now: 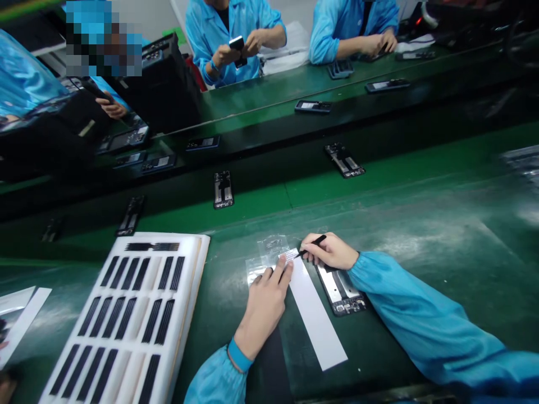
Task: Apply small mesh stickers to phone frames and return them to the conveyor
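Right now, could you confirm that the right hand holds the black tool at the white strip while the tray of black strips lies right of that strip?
Not quite: the head view shows the tray of black strips left of the white strip. The right hand does hold the black tool at that strip.

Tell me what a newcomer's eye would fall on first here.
First, the two hands at the middle of the green table: the left hand presses its fingers on a long white strip, while the right hand pinches a thin black tool at the strip's top end, beside an opened phone. Next comes the big white tray of black strips at lower left, then the people in blue coats across the table.
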Demonstrator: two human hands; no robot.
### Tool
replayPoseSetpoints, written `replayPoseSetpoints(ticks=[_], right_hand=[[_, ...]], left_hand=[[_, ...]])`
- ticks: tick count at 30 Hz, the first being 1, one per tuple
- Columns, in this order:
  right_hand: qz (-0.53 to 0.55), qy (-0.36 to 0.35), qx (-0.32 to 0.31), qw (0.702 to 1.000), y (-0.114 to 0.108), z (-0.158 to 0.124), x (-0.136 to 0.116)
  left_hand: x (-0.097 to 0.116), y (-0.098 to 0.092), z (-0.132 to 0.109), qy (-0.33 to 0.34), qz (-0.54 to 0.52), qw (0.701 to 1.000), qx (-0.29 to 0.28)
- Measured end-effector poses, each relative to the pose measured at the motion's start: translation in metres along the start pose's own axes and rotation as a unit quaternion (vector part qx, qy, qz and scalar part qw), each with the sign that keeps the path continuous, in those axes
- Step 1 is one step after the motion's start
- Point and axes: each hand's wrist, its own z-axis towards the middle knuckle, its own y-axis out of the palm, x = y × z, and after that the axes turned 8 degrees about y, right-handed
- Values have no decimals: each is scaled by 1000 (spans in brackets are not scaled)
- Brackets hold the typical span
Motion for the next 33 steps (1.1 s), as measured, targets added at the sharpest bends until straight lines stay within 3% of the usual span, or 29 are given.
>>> replayPoseSetpoints(ticks=[15, 33], right_hand=[[10, -41, 14, 999, 1, 0, 12], [-52, -87, -26, 995, -8, -5, 11]], left_hand=[[2, -1, 0, -9, 15, 1000, 8], [-1, 3, 0, 6, 3, 1000, 8]])
